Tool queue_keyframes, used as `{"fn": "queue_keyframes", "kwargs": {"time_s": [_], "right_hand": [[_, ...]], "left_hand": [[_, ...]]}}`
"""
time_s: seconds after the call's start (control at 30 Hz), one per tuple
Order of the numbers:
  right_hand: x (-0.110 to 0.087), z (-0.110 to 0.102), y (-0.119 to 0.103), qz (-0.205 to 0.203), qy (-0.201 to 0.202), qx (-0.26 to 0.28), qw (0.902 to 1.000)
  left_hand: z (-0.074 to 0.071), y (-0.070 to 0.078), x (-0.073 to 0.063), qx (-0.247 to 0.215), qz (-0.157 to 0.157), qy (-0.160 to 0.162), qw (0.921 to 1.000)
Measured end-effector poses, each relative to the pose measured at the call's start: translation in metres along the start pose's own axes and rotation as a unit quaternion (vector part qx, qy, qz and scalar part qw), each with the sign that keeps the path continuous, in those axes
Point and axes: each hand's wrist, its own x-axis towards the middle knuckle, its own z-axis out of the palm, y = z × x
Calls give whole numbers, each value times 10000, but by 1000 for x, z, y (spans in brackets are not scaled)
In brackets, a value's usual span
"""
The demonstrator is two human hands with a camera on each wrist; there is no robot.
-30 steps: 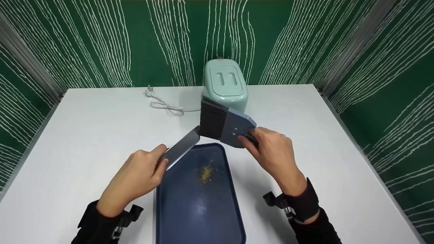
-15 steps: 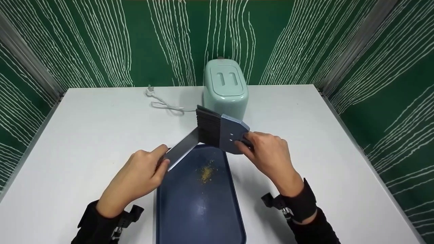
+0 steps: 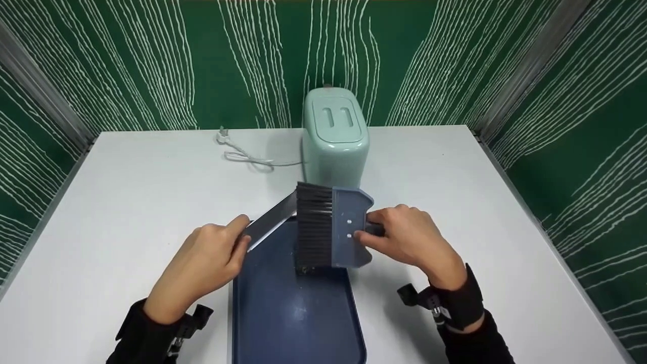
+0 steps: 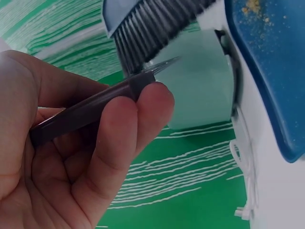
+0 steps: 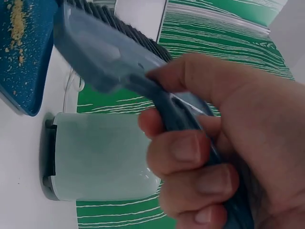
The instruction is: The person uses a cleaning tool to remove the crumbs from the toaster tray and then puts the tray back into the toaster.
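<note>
My left hand (image 3: pixel 202 263) holds the dark handle (image 4: pixel 90 112) of a knife, and its broad flat blade (image 3: pixel 273 218) slants up and to the right over the far left part of a dark blue tray (image 3: pixel 268 313). In my right hand (image 3: pixel 409 235) is a hand brush (image 3: pixel 349 227) with a blue-grey head and black bristles (image 3: pixel 314 227). Those bristles point left, beside the blade's far end; whether they touch it I cannot tell. Yellow-brown crumbs (image 5: pixel 19 24) lie in the tray, mostly hidden behind the brush in the head view.
A mint-green toaster (image 3: pixel 336 136) with a lid on top stands behind the tray on the white table (image 3: pixel 151 202). Its white cord and plug (image 3: pixel 247 157) lie to its left. Green walls with white lines (image 3: pixel 242 60) close off the back and sides.
My right hand has brought the brush down toward me and turned its head to face up, so it now covers the crumbs. The left hand keeps its place, with the blade turned slightly.
</note>
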Motion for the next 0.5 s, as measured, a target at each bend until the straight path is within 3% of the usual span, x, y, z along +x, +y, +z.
{"fn": "queue_keyframes", "kwargs": {"time_s": [0.17,0.5], "right_hand": [[-2,-2,1,15,-602,539,9967],[0,4,2,332,-975,624,9927]], "left_hand": [[0,0,0,42,7,72,10000],[0,1,0,-5,123,121,9999]]}}
